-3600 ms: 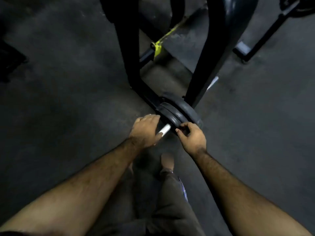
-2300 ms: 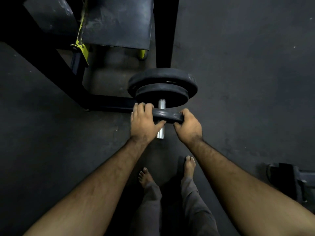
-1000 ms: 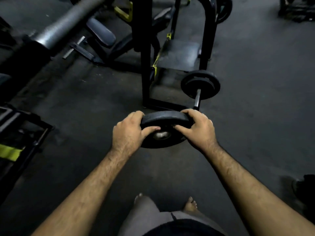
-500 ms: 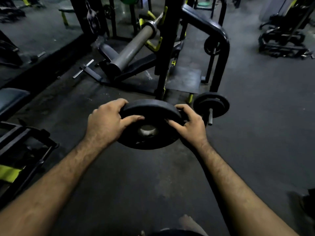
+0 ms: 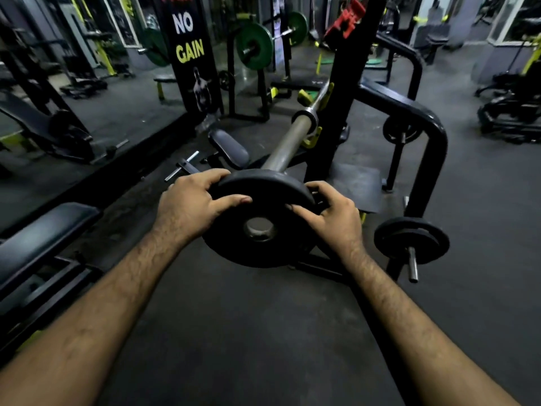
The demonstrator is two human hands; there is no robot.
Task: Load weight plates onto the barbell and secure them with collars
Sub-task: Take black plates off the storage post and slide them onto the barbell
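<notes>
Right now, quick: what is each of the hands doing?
Left hand: closed on the left edge of the black weight plate.
Right hand: closed on the same plate's right edge.

A dark rubber floor [image 5: 263,332] fills the lower part of the view. At the far left stands a black padded bench [image 5: 38,238] on a dark frame. Further back, a tall black banner [image 5: 187,51] carries the words "NO GAIN" in white and yellow above a printed figure. To its right a green plate [image 5: 254,45] sits on a distant rack. A red clamp-like part [image 5: 345,19] shows near the top of a black upright post [image 5: 342,92]. A curved black tube frame [image 5: 421,124] stands at the right, and a small padded headrest [image 5: 229,148] lies low near the middle.
</notes>
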